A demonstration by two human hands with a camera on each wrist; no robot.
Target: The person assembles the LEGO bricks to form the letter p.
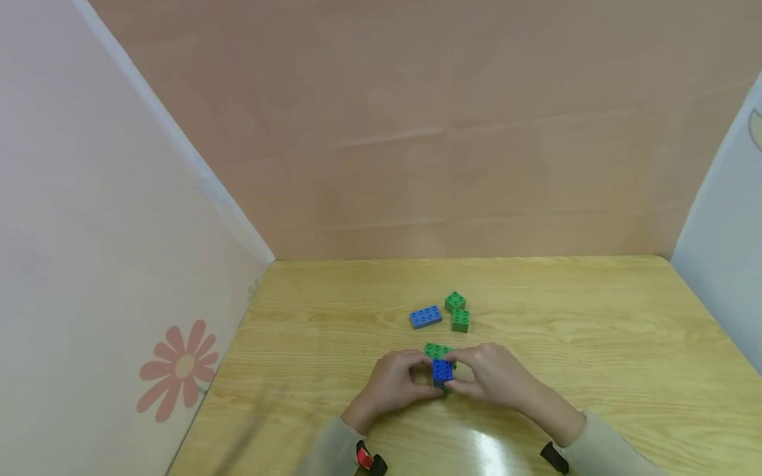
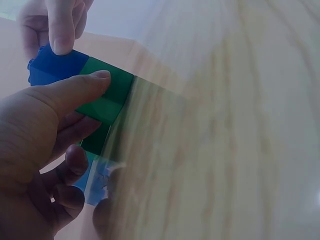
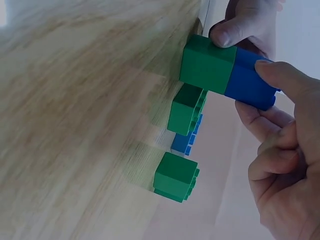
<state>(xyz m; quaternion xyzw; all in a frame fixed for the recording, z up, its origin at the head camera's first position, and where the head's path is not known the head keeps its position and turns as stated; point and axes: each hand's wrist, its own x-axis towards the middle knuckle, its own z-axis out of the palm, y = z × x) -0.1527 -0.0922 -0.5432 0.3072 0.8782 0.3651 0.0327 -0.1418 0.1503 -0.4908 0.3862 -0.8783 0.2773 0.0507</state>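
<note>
A dark blue building brick (image 1: pixel 442 370) sits on top of a green brick (image 3: pixel 207 65) that stands on the table, their side faces meeting in the right wrist view. My left hand (image 1: pixel 389 381) grips the green brick, its thumb flat along the side in the left wrist view. From the other side my right hand (image 1: pixel 497 377) pinches the blue brick (image 3: pixel 252 80) between thumb and fingers. Just behind the stack is another green brick (image 1: pixel 437 349), partly covered by the hands. In the head view, the lower green brick is mostly hidden under the blue one.
Farther back on the wooden table (image 1: pixel 333 297) lie a lighter blue long brick (image 1: pixel 425 317) and two small green bricks, one turned at an angle (image 1: pixel 455 302) and one nearer (image 1: pixel 460 320). A brown panel (image 1: pixel 476 165) rises behind, with pale walls at both sides.
</note>
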